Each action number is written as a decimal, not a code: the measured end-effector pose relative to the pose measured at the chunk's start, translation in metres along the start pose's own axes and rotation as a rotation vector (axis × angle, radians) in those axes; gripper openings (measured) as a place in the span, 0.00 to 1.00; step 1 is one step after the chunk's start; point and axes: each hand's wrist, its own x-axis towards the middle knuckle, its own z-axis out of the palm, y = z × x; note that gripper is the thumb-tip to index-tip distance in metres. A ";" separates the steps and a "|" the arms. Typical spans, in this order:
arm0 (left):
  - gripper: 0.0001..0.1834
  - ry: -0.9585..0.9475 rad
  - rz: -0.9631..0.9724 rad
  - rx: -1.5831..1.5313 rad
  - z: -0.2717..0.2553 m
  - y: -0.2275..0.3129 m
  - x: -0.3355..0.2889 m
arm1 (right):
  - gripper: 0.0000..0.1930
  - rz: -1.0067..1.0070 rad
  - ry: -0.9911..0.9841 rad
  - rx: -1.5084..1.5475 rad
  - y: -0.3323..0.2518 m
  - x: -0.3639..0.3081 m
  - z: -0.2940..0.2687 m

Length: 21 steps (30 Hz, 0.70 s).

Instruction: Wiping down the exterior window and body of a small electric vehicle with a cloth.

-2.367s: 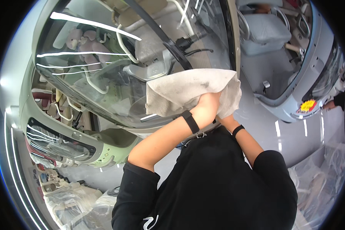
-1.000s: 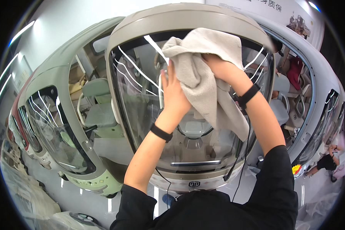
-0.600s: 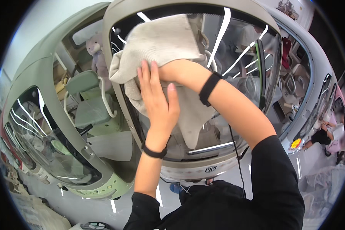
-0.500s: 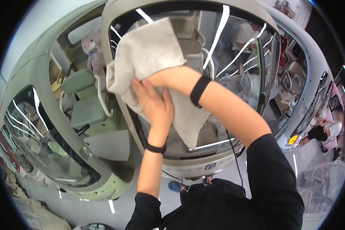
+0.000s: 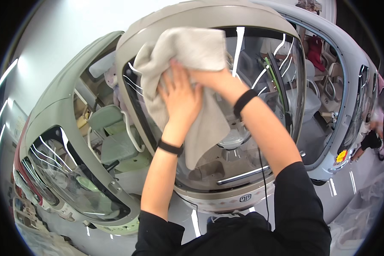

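A large beige cloth [image 5: 205, 115] lies against the curved windshield [image 5: 234, 160] of a small beige vehicle, its upper part folded over and its lower corner hanging down. My left hand [image 5: 181, 96] presses on the cloth with fingers spread. Beside it, my right hand [image 5: 211, 79] reaches under the cloth's upper fold, which hides its fingers. Both wrists wear black bands. The cloth covers the left part of the glass.
A wiper [image 5: 281, 89] stands out from the windshield's right side. A thin black cable [image 5: 264, 183] hangs by my right arm. A green vehicle [image 5: 115, 222] stands close on the left, a light blue one [image 5: 343, 115] on the right. A person [image 5: 369, 138] is at far right.
Both hands and the cloth now sit farther right on the glass. The view has shifted, showing more of the wall at left. The cloth's top fold is blurred by motion.
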 end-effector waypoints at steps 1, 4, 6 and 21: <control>0.48 0.031 0.088 0.000 0.004 0.020 0.016 | 0.29 0.054 0.007 -0.043 0.030 -0.008 -0.007; 0.47 0.098 0.223 -0.001 0.016 0.062 0.042 | 0.27 -0.094 -0.118 -0.451 0.083 -0.038 -0.042; 0.47 0.120 0.300 -0.025 0.029 0.078 0.047 | 0.21 -0.204 -0.056 -0.666 0.087 -0.062 -0.060; 0.40 0.139 0.454 -0.155 0.032 0.098 0.019 | 0.21 0.039 -0.093 -0.487 0.078 -0.121 -0.080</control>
